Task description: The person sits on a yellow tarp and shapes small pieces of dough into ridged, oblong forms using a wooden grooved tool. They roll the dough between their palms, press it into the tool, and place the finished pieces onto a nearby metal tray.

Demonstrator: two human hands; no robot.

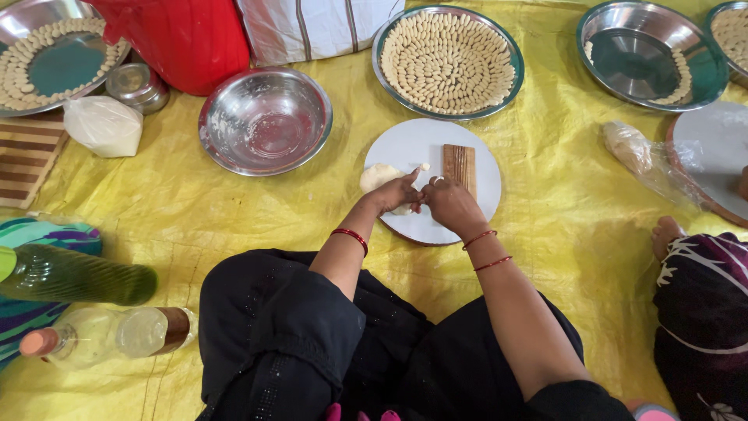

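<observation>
Black cloth covers the person's lap at the near edge, and both forearms, ringed with red bangles, reach forward from it over a yellow sheet spread on the floor. The left hand (396,192) and right hand (448,201) meet over a round white board (413,144), fingers curled together and pinching a small piece of dough (421,167) between the fingertips; both are closed on it rather than spread. A larger dough lump (374,176) lies on the board touching the left hand, and a small ridged wooden block (459,165) lies flat just beyond the right hand. The step looks like tearing off and rolling a small bit, and the next move would seem to call for pressing it along the ridges of the block with a light, even touch. To the left lie two bottles (86,274) on their sides. Further out stands an empty steel bowl (265,121), and beyond the board a steel plate (447,62) packed with rings of shaped pieces. Other plates, partly filled, sit at the far left and right.
</observation>
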